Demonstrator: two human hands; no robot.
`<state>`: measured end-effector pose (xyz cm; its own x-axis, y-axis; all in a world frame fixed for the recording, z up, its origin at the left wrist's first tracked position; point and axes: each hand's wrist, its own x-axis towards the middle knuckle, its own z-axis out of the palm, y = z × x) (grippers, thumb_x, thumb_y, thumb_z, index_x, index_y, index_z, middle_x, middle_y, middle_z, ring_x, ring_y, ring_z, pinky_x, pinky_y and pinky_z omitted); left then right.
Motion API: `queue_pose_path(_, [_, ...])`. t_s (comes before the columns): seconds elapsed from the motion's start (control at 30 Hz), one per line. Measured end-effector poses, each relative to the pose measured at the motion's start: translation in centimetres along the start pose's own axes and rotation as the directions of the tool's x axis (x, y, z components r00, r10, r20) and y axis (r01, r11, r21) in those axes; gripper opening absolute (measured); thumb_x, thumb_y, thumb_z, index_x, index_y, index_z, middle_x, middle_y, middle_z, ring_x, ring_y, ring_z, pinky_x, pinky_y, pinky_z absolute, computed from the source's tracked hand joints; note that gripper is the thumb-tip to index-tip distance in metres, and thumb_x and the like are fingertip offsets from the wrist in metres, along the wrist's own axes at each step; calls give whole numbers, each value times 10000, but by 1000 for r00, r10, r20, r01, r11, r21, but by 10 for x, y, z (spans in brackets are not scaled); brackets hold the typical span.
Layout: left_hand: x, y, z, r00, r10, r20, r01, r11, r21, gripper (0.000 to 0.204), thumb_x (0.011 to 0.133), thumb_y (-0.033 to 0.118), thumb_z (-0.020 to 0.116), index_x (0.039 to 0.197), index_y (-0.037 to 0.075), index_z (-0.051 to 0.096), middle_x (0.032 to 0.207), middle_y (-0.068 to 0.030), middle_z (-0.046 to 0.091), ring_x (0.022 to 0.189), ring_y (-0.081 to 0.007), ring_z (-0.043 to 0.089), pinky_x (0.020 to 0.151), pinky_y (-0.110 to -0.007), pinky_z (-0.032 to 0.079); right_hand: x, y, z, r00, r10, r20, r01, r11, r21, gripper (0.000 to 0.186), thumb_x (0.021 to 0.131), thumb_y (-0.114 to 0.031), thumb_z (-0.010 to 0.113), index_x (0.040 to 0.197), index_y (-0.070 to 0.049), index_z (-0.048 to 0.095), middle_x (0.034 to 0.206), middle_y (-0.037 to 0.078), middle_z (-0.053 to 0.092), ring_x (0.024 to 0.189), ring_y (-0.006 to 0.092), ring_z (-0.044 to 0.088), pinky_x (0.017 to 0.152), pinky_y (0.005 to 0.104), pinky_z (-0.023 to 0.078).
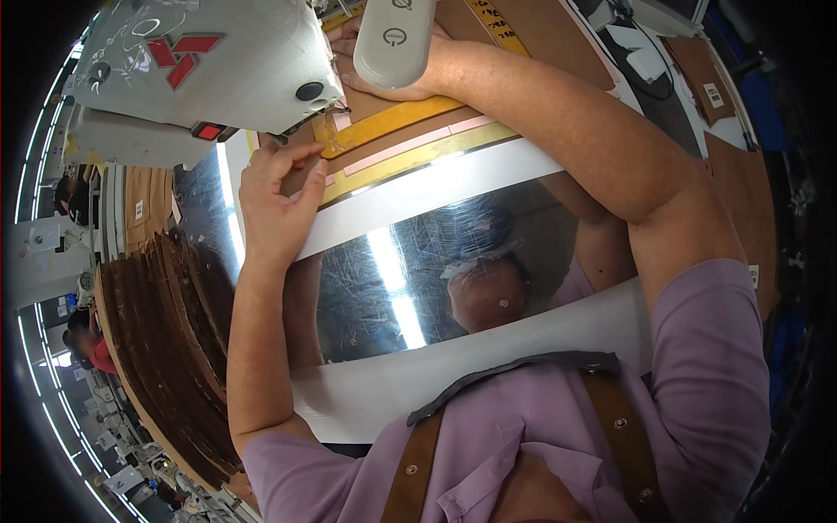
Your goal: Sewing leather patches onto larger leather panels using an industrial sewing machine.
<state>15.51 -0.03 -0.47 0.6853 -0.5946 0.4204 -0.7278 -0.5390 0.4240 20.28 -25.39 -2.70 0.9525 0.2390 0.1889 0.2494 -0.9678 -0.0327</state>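
A white sewing machine head [209, 70] fills the upper left, its needle area above a brown sheet [392, 144] bordered by yellow strips. My left hand [281, 200] is at the near left corner of the yellow template strip [392, 126], thumb and fingers apart, fingertips touching or just beside it. My right hand [423, 83] rests on the brown sheet farther back, fingers stretched out. A white rounded device [394, 44] with a power symbol hides part of that hand. A pale pink strip [401, 155] lies along a second yellow strip [427, 159] nearer me.
A shiny scratched metal plate [436, 270] lies before me, with white sheets [366, 401] around it. Stacked brown pieces [166, 349] stand at the left. Dark cables [649, 83] and brown panels [697, 78] are at the right. Other people sit far left.
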Motion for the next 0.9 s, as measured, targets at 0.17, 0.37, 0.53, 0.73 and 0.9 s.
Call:
queue_pose_path(0.17, [6,53,9,985,83,151,-127,941,314,438,898,379,721,1244,110,711,957,-98,725,787,-214,645,849,-342,411,-8,-3,-13,998,31,48,-29,999,-36,631,1016,-576,366,1543,-242,460,1610,70,377,1501,274,291,1192,535,232])
queue_pose_path(0.37, [18,41,26,981,138,136,-185,874,448,561,895,501,680,1246,63,697,729,-114,702,674,-249,662,757,-394,459,-4,0,0,996,64,-54,-65,998,-12,704,1003,-634,346,1538,-192,467,1622,95,371,1523,293,256,1214,553,190])
queue_pose_path(0.53, [10,45,29,990,117,77,-139,898,418,495,890,461,688,1204,79,712,701,-96,692,586,-250,601,742,-383,461,2,2,-4,998,56,-36,-54,998,41,822,893,-735,481,1503,-185,513,1597,119,404,1501,313,307,1199,572,236])
queue_pose_path(0.73, [12,49,32,995,76,67,-96,914,394,490,885,445,701,1193,63,703,711,-112,700,576,-258,593,736,-373,462,14,-6,-27,992,121,29,-122,991,62,941,759,-803,601,1469,-186,554,1573,125,437,1468,327,369,1168,529,335])
queue_pose_path(0.9, [15,58,34,995,-2,104,-45,889,456,533,892,470,683,1206,39,687,723,-147,708,613,-289,646,731,-384,468,3,-1,-28,994,92,59,-96,994,59,925,741,-753,632,1479,-202,550,1574,99,442,1473,309,367,1165,463,377])
